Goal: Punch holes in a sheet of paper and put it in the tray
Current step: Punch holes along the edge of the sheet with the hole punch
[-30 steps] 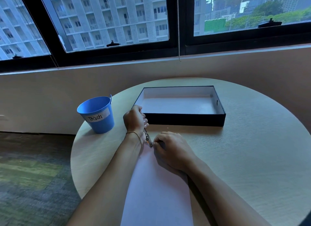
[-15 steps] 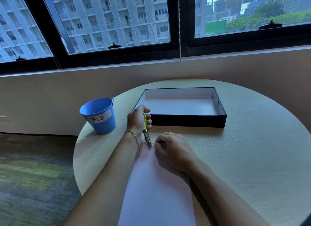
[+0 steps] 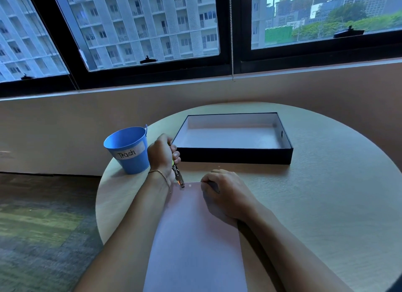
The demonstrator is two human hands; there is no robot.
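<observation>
One small hole (image 3: 190,185) shows in the sheet of paper (image 3: 195,237), just beside my punch (image 3: 178,176), which my left hand (image 3: 162,155) squeezes with fingers curled tight at the sheet's far left corner; my right hand (image 3: 225,195) presses fingertips down on that same edge. More punching is probably left. Beyond my fingers the tray (image 3: 235,155) looks empty; I can't see inside the trash bucket (image 3: 127,150)

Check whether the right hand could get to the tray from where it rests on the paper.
Probably yes: the right hand lies on the paper, and only bare table shows between it and the open tray.
</observation>
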